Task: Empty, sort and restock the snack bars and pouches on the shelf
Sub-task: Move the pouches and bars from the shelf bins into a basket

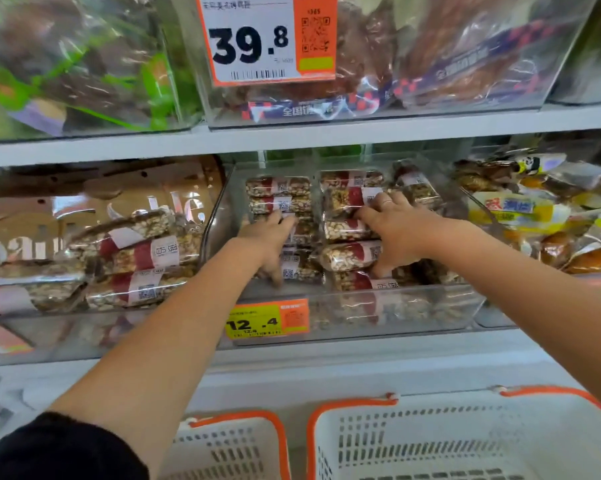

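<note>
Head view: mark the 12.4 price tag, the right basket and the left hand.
12.4 price tag (254, 323): head view, on the yellow part with the digits.
right basket (430, 441): head view, on its white slotted wall.
left hand (269, 233): head view, on the back of the hand.

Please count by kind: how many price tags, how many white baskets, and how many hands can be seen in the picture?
Price tags: 2, the white and orange tag reading 39.8 and the yellow and orange tag reading 12.4.
White baskets: 2, the left basket and the right basket.
Hands: 2, the left hand and the right hand, both on the snack bars.
Total: 6.
</note>
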The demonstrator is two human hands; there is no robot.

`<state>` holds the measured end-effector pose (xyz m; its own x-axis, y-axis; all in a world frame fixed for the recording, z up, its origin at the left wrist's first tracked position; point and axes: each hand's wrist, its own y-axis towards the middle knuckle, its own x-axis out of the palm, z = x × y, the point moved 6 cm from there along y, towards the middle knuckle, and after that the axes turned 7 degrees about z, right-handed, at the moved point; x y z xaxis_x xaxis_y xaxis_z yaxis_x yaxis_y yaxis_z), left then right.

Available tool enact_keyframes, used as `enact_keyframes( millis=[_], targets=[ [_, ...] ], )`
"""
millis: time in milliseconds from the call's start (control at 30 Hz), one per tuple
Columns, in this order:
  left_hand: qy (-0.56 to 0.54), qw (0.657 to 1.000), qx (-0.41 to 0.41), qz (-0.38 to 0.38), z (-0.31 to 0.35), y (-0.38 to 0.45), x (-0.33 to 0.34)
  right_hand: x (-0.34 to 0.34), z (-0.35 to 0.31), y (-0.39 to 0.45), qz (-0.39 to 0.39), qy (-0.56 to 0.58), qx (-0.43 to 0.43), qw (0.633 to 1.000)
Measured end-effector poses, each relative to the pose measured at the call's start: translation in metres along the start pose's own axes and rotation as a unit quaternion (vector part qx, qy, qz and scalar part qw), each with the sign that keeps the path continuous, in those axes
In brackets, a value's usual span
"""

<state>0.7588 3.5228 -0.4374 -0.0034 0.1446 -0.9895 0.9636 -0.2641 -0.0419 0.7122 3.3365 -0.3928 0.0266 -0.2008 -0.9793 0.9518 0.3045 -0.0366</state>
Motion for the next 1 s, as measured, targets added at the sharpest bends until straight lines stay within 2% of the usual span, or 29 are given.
enact_keyframes(
  millis=[200, 400, 533, 633, 733, 833, 900, 1000],
  targets=[
    [-0.01, 0.999, 0.021, 0.022, 0.006, -0.008, -0.001, -0.004, -0.01, -0.012, 0.061, 0.025, -0.025, 0.998],
    [0.014, 0.999, 0.003, 0.049, 0.01, -0.034, -0.016, -0.014, -0.015, -0.039, 0.138, 0.084, 0.007, 0.987],
    [0.061, 0.989, 0.015, 0.137, 0.017, -0.065, -0.061, -0.033, -0.021, -0.062, 0.233, 0.116, 0.023, 0.965],
    [0.03, 0.977, -0.006, 0.21, 0.025, -0.104, -0.101, -0.05, -0.029, -0.085, 0.301, 0.199, 0.046, 0.932],
    [-0.055, 0.974, -0.051, 0.213, 0.026, -0.159, -0.113, -0.056, -0.053, -0.113, 0.309, 0.353, 0.06, 0.881],
    [-0.162, 0.966, -0.112, 0.169, 0.015, -0.211, -0.081, -0.045, -0.098, -0.139, 0.245, 0.542, 0.055, 0.802],
    [-0.246, 0.944, -0.169, 0.14, 0.006, -0.243, -0.042, -0.019, -0.136, -0.154, 0.18, 0.632, 0.061, 0.751],
    [-0.329, 0.91, -0.23, 0.103, -0.004, -0.285, 0.031, 0.041, -0.191, -0.171, 0.108, 0.678, 0.096, 0.721]
  ],
)
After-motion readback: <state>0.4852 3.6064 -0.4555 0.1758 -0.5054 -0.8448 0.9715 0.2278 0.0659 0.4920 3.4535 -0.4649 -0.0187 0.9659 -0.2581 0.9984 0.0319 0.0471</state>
